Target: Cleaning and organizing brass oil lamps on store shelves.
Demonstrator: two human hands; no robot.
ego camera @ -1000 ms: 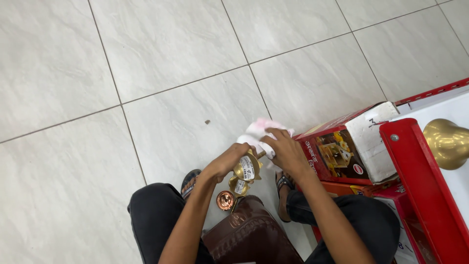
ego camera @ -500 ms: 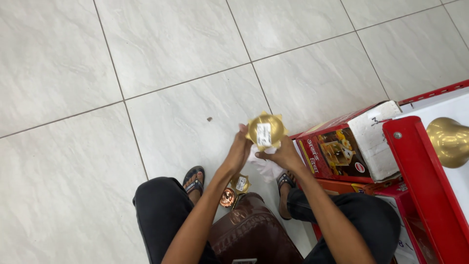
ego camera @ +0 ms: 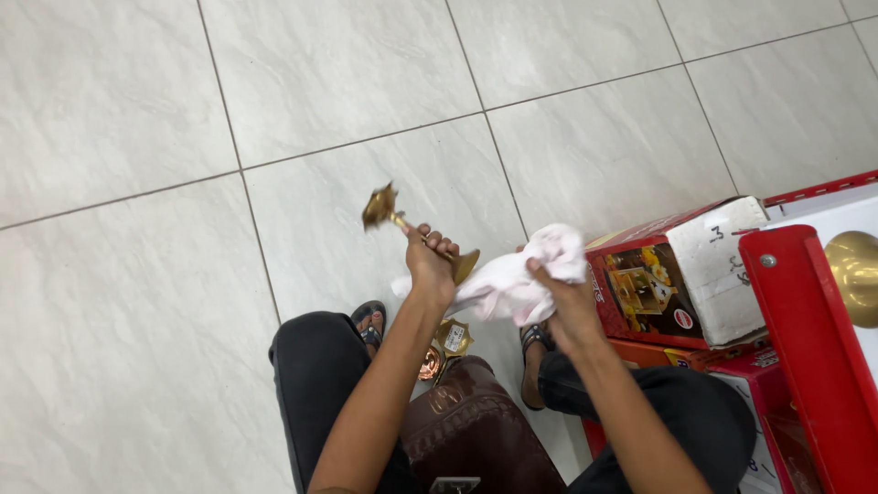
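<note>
My left hand (ego camera: 430, 265) grips the stem of a small brass lamp stand (ego camera: 395, 217), held tilted with its star-shaped top toward the upper left and its round base by my fingers. My right hand (ego camera: 560, 291) clutches a pale pink cloth (ego camera: 512, 284) that stretches over to the lamp's base. Below my hands, between my knees, lie two more small metal pieces: a brass one (ego camera: 452, 338) with a white sticker and a copper-coloured one (ego camera: 430, 365).
I sit over a white tiled floor (ego camera: 274, 110) in black trousers and sandals, a dark brown bag (ego camera: 476, 430) in my lap. At right stand red cartons (ego camera: 672, 288), a red shelf frame (ego camera: 805, 357) and a large brass object (ego camera: 855, 274).
The brass lamp was turned from base-up near my lap to a tilted hold, top toward the upper left. The pink cloth moved to its base in my right hand.
</note>
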